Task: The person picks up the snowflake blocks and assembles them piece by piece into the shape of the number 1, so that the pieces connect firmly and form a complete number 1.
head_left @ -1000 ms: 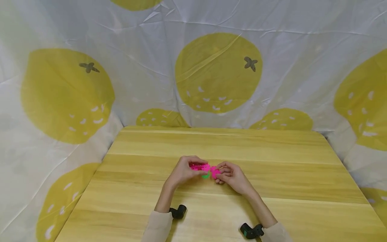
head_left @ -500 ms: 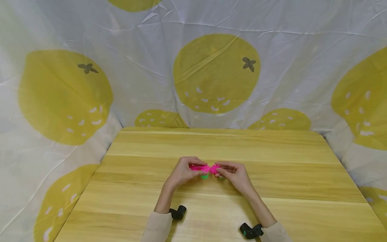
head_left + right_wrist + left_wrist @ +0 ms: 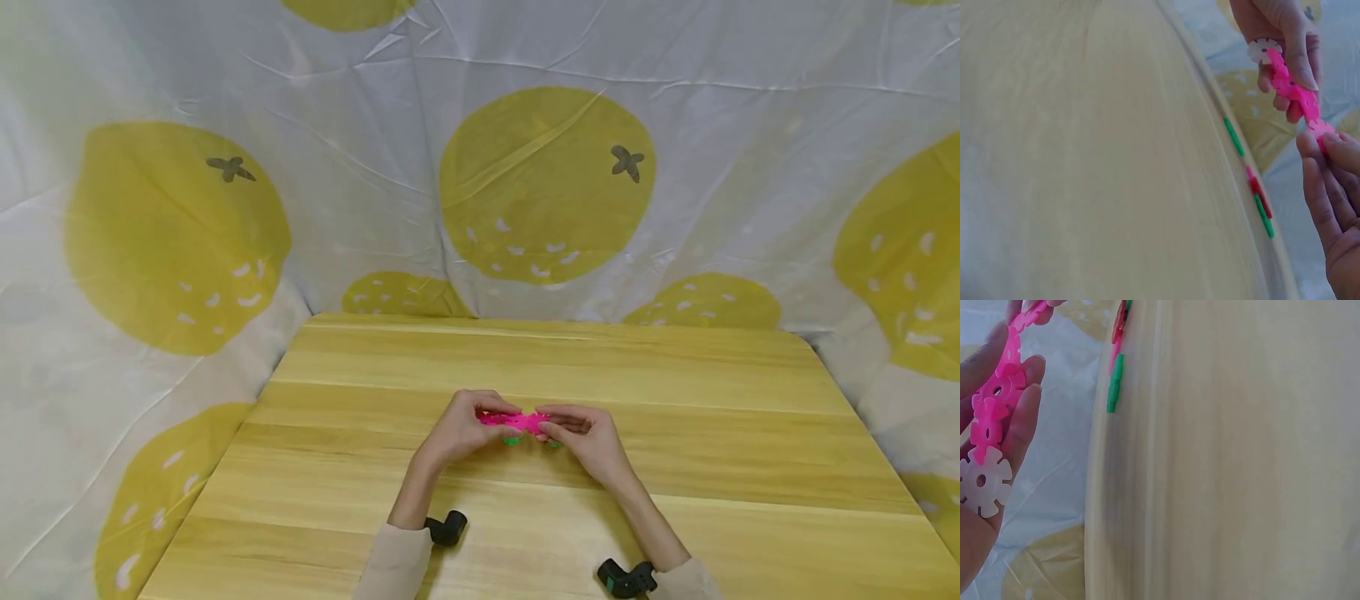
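Observation:
A chain of pink notched plastic discs (image 3: 999,390) lies along the fingers of my left hand (image 3: 459,429), which grips it. A white notched disc (image 3: 982,481) forms the end near the left palm. At the other end, my right hand (image 3: 591,440) pinches a pink disc (image 3: 1320,130) between thumb and fingers. That disc meets the chain; whether its slot is fully engaged I cannot tell. Past the hands, green discs (image 3: 1233,136) and a red disc (image 3: 1259,195) lie on the table, seen edge-on in both wrist views and partly hidden in the head view.
The wooden table (image 3: 360,350) runs back to a white curtain (image 3: 360,183) printed with yellow fruit, which also hangs at both sides. Black wrist cameras sit by both sleeves, the left one (image 3: 447,528) and the right one (image 3: 626,577).
My right hand has turned its pink disc and brought it against the chain's end, closing the small gap. The left hand has kept its hold, nearly in place.

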Tool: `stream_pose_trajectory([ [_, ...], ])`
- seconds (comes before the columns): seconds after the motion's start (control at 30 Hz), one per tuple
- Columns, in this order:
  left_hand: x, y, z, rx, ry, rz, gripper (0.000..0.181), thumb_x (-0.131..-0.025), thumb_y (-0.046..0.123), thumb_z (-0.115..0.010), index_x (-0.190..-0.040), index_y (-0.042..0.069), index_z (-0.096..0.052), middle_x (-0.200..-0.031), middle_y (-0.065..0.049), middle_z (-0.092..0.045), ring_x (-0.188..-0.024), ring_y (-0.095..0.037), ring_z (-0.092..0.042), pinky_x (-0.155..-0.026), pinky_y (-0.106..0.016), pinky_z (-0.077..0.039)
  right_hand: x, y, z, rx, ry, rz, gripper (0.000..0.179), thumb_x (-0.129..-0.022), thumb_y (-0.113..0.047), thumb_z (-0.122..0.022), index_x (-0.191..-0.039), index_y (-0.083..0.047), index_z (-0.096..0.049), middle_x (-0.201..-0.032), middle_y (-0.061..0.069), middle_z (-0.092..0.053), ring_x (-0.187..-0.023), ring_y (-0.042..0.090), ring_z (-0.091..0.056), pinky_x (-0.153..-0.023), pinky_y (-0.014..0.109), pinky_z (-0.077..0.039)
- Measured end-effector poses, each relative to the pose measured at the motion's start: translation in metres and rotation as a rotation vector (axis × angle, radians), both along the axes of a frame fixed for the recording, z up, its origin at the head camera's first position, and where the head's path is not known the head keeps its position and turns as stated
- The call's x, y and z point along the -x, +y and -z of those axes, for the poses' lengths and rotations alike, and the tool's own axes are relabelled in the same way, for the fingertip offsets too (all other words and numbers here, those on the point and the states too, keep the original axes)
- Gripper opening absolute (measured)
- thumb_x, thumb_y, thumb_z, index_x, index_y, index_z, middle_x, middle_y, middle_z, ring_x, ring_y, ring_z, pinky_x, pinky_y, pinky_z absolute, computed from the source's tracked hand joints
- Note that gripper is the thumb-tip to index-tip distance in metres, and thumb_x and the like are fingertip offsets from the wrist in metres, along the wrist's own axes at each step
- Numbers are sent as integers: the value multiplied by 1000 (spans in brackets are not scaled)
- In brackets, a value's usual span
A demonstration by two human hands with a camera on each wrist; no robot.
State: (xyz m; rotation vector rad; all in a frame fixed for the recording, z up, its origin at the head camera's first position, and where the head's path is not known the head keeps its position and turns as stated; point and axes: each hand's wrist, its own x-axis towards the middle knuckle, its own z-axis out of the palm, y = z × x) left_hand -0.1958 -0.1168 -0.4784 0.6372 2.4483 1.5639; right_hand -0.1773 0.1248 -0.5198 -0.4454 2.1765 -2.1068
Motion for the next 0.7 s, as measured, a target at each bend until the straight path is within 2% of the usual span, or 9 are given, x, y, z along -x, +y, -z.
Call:
stream_pose_trajectory([
  [0.27, 0, -1, 1, -17, -12, 2, 27, -85, 13, -87, -110, 7, -81, -99, -3, -78, -92, -15, -66, -77, -23, -56, -1, -1, 0, -10, 19, -15, 25, -95, -9, -74, -118, 2, -76, -109, 23, -77, -88, 16, -79, -76, 39, -64],
  [0.57, 0, -1, 2, -26, -28, 8, 22, -86, 9, -84, -108, 10, -82, -100, -3, -78, -90, -14, -66, -74, -22, -55, -3, -2, -3, -6, 48, -31, 27, -96, -7, -72, -121, 3, -74, -115, 25, -75, -92, 8, -77, -77, 28, -63],
  [0.7, 0, -1, 1, -32, -32, 1, 22, -86, 10, -85, -108, 10, -82, -99, -4, -78, -88, -13, -64, -72, -21, -54, -3, -2, -4, -6, 57, -23, 28, -96, -7, -72, -122, 4, -74, -111, 26, -76, -88, 11, -77, -77, 30, -63],
])
